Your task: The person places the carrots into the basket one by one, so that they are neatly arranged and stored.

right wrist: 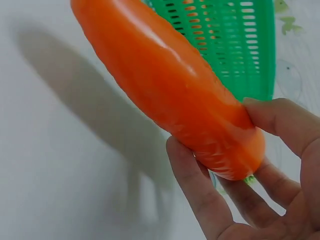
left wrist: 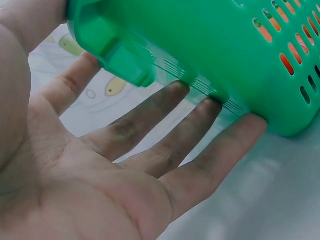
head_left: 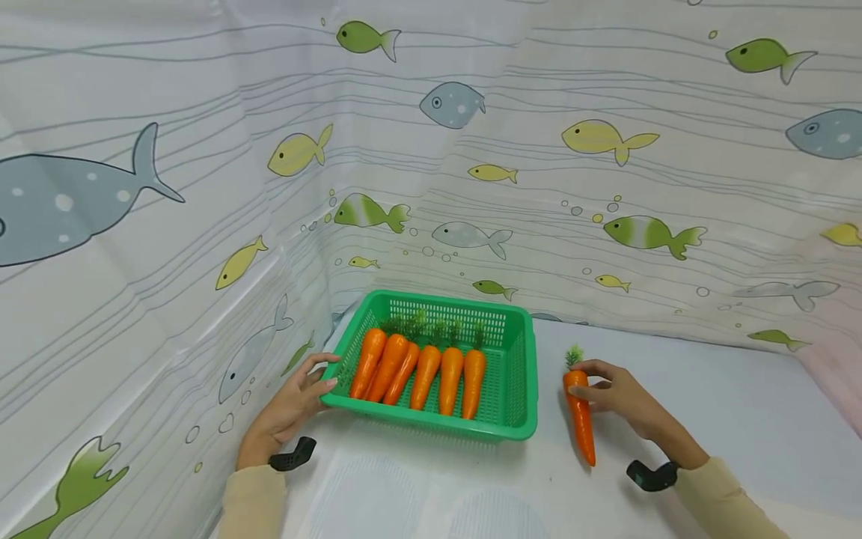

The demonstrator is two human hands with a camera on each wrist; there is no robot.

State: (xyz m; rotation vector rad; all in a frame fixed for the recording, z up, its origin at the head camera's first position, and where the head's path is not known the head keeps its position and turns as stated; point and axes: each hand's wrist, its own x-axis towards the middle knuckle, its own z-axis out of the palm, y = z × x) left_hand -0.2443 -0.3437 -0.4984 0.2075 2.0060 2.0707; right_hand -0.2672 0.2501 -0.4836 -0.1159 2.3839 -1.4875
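Observation:
A green plastic basket point(head_left: 431, 427) sits on the white table with several orange carrots point(head_left: 428, 374) lying side by side in it, their leafy green tops toward the far wall. At its left corner my left hand point(head_left: 296, 400) holds the basket, thumb at the rim; the left wrist view shows the other fingers point(left wrist: 200, 125) reaching along the outer wall and underside. To the right of the basket, my right hand point(head_left: 616, 393) pinches a single carrot point(head_left: 581, 419) near its leafy end. That carrot point(right wrist: 165, 75) is above the table, narrow end toward me, casting a shadow.
A white curtain point(head_left: 539, 165) printed with fish hangs behind and along the left side, close to the left hand. White table surface point(head_left: 707, 389) extends right of the carrot. Both wrists wear black devices point(head_left: 652, 476).

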